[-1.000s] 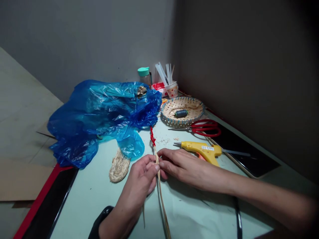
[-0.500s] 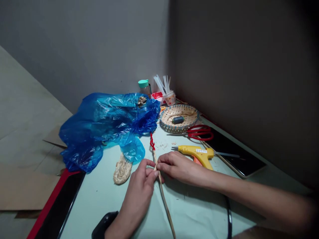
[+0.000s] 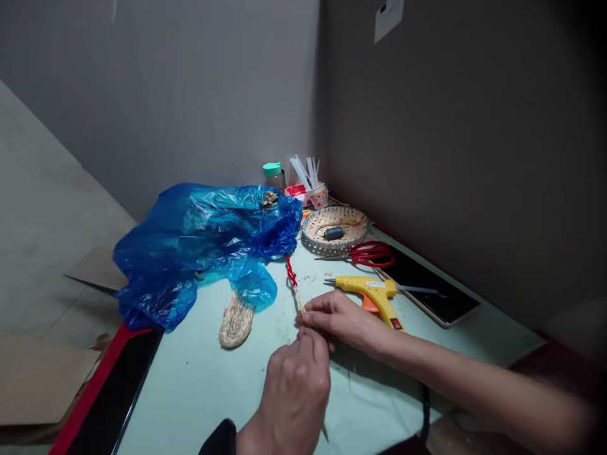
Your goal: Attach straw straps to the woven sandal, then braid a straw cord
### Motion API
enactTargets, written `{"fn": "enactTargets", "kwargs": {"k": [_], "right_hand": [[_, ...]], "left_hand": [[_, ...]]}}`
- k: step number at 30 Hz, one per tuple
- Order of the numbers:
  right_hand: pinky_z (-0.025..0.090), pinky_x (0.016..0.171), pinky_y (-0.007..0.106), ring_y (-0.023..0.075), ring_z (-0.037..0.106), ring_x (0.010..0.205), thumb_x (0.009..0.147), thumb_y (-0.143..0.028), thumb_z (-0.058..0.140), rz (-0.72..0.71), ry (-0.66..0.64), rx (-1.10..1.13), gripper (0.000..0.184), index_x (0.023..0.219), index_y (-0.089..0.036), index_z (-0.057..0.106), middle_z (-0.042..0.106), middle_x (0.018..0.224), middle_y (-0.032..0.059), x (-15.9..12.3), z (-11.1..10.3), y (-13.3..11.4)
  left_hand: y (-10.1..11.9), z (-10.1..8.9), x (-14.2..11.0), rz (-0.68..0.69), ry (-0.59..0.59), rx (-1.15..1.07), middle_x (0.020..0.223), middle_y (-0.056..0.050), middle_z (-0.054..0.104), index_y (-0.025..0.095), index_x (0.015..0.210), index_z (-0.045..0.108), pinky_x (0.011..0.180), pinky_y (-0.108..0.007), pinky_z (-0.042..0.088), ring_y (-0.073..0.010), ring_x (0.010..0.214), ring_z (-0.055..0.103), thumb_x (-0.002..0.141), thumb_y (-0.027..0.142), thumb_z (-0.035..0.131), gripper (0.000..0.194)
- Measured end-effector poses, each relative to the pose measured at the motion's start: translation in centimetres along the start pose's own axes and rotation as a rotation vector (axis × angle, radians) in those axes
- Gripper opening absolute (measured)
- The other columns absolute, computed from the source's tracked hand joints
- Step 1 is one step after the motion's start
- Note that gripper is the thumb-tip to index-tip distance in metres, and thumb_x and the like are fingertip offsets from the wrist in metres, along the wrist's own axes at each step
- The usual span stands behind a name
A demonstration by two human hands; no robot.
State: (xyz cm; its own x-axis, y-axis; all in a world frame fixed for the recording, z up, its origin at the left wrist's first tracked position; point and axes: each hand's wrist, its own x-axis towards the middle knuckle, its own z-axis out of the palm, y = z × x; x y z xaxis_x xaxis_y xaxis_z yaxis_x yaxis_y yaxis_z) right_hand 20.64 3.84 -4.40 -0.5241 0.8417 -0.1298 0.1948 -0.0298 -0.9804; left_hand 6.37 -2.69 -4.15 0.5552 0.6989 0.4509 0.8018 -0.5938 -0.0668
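A thin straw-coloured strand (image 3: 298, 299), twisted or braided, runs toward me from a red cord (image 3: 290, 272) knotted at its far end. My right hand (image 3: 334, 319) pinches the strand between thumb and fingers. Just nearer to me, my left hand (image 3: 298, 379) is closed around it, knuckles up, hiding that stretch. The strand's loose tail (image 3: 324, 432) pokes out below the left hand. A coiled, sole-shaped piece of woven straw (image 3: 236, 321) lies to the left, partly under a blue plastic bag (image 3: 208, 234).
Right of the hands lie a yellow glue gun (image 3: 372, 287), red-handled scissors (image 3: 372, 254) and a black phone-like slab (image 3: 434, 287). Behind them a round woven basket (image 3: 310, 245) holds a dark thread spool (image 3: 334, 233). A cup of glue sticks (image 3: 318, 197) and a green-lidded jar (image 3: 272, 169) stand by the wall.
My left hand has moved right and toward me along the strand, turning knuckles up. My right hand keeps its pinch. The whole view has shifted slightly.
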Motion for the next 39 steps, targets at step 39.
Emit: {"fn": "enactTargets", "kwargs": {"k": [39], "right_hand": [[0.038, 0.072, 0.034, 0.0219, 0.057, 0.084, 0.098, -0.025, 0.045, -0.308, 0.233, -0.891, 0.019, 0.096, -0.017, 0.062, 0.065, 0.091, 0.0065, -4.0, 2.2, -1.8]], "left_hand": [[-3.6, 1.2, 1.5, -0.964, -0.219, -1.679, 0.044, 0.010, 0.036, 0.013, 0.078, 0.061, 0.040, -0.021, 0.012, -0.0033, 0.039, 0.020, 0.081, 0.027, 0.061, 0.014]]}}
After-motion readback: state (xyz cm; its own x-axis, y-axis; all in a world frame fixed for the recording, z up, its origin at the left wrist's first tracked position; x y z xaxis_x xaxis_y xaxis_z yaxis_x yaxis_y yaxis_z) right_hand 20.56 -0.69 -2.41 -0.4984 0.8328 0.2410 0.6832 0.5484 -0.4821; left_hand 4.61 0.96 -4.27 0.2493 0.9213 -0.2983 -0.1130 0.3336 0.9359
